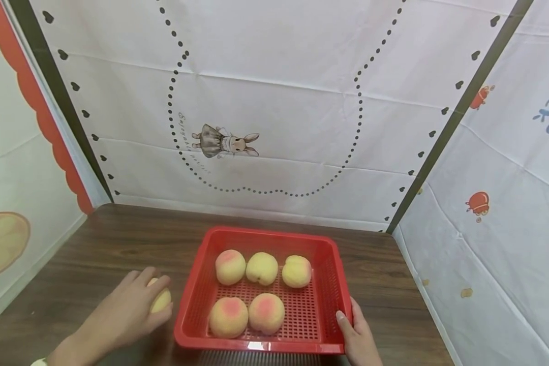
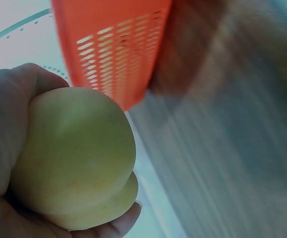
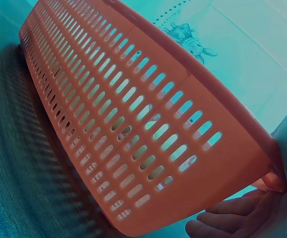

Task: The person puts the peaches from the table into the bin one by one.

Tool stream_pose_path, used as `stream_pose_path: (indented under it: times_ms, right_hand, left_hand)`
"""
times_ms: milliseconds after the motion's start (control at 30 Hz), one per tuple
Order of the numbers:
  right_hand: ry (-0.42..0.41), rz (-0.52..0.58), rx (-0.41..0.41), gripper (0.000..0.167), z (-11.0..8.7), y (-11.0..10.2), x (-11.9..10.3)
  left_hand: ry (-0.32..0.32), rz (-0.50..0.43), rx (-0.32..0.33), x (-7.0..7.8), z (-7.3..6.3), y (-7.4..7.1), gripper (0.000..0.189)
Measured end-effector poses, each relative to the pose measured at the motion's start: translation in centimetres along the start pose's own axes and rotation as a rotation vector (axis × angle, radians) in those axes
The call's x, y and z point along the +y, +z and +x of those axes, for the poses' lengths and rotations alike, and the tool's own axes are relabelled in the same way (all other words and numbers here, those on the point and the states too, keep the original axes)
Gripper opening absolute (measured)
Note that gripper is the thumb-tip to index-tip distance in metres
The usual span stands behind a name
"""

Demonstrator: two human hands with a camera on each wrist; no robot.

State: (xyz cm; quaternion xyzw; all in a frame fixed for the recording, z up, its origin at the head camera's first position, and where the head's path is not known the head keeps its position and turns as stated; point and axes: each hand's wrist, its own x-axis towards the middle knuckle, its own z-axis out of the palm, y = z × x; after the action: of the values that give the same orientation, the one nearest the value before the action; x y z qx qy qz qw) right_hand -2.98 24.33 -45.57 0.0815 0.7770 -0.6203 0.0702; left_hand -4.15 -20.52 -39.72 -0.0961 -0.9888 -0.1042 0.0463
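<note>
To the left of the basket, my left hand point(image 1: 121, 312) grips a yellow peach point(image 1: 161, 300), its fingers over the top and the thumb on the near side. The left wrist view shows this peach point(image 2: 79, 148) large, with its crease facing down and right. My right hand point(image 1: 360, 335) holds the right side of a red plastic basket point(image 1: 302, 347) near its front corner, thumb on the rim. Inside the basket sit several peaches: three in the back row, such as a yellow one point(image 1: 262, 268), and two pink-topped ones in front, including a peach point(image 1: 229, 317) at the left.
The basket stands on a dark wood-grain table point(image 1: 142, 229). White printed cloth point(image 1: 274, 101) hangs behind the table, with more cloth along the left and right sides. Slots pierce the basket's side wall point(image 3: 118, 109).
</note>
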Motion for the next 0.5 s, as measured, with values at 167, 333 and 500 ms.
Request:
stream_pose_path:
  times_ms: [167, 333, 500]
  right_hand:
    - [0.006, 0.006, 0.006, 0.06, 0.1, -0.1, 0.2]
    - [-0.002, 0.023, 0.006, 0.059, 0.0, -0.1, 0.0]
    - [-0.002, 0.031, -0.002, 0.06, -0.1, -0.2, 0.0]
  left_hand:
    - [0.093, -0.009, 0.035, 2.0, 1.5, -1.0, 0.032]
    - [0.208, -0.012, 0.089, 4.2, 3.2, -1.6, 0.032]
    - [0.338, -0.008, 0.162, 6.2, 4.7, -1.4, 0.028]
